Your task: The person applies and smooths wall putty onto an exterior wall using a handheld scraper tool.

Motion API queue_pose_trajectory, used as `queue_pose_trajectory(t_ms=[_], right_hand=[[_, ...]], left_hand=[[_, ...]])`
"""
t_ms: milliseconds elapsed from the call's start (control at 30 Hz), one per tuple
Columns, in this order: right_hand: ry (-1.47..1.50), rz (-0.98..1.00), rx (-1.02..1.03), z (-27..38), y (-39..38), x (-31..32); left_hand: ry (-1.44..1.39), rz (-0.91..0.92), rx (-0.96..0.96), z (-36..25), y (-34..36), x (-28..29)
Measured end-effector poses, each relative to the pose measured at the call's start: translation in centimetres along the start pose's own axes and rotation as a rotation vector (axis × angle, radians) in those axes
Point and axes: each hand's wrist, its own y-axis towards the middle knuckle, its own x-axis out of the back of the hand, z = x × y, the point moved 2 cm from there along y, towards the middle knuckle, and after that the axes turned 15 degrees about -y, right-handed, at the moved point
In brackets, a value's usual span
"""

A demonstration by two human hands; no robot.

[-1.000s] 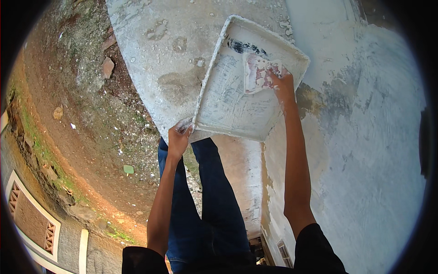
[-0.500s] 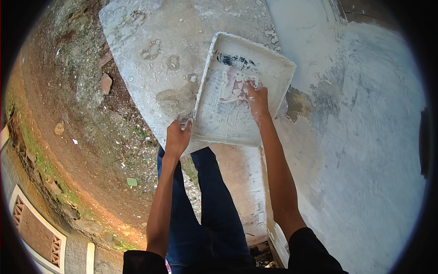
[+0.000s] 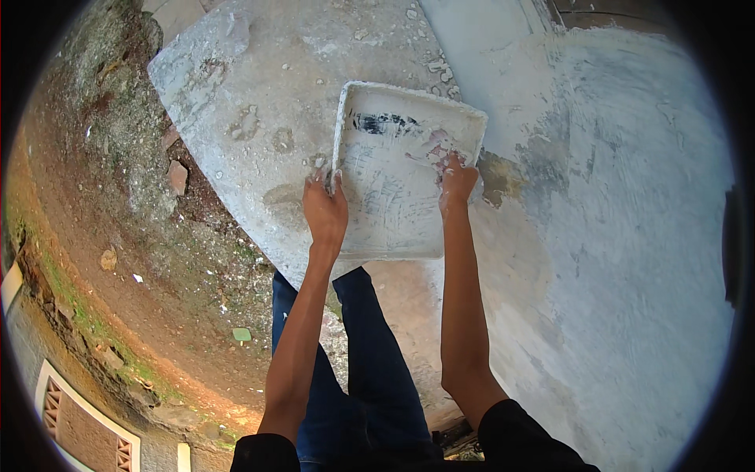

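A shallow paint tray (image 3: 385,212), crusted with white paint and marked with a dark smear, rests on a whitened board (image 3: 244,94). My left hand (image 3: 325,208) grips the tray's left rim with paint-whitened fingers. Inside the tray's right side, my right hand (image 3: 458,181) holds a flat, paint-covered pad (image 3: 431,151) with pink blotches. The pad's lower part is hard to make out behind my fingers and paint.
A painted, patchy pale surface (image 3: 613,220) spans the right. At left lies dirt ground (image 3: 134,212) with stones, moss and a small green scrap (image 3: 241,334). A wall with a framed vent (image 3: 86,421) shows at lower left. My legs in jeans (image 3: 370,354) are below the board.
The tray has moved left and down in view, with the board. My left hand has moved up along the tray's left rim. My right hand and pad have shifted left, then down and back right.
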Motion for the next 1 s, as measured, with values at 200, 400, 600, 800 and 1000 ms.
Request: queue_pose_trajectory(t_ms=[200,400,600,800,1000], right_hand=[[-0.159,0.285,0.03,-3.3,0.1,-1.1],[-0.072,-0.018,-0.102,-1.6,-1.0,-1.8],[-0.339,0.057,0.265,-2.6,-1.9,-4.5],[-0.067,0.002,0.001,-0.7,-1.5,-3.0],[-0.304,0.057,0.3,-1.0,-2.7,-4.0]], left_hand=[[-0.004,0.034,0.15,0.0,0.5,0.8],[0.141,0.053,0.184,-0.8,1.1,1.6],[0.121,0.076,0.244,-0.6,1.4,1.3],[0.121,0.082,0.216,-0.6,1.6,1.5],[0.127,0.117,0.302,-0.6,2.0,1.5]])
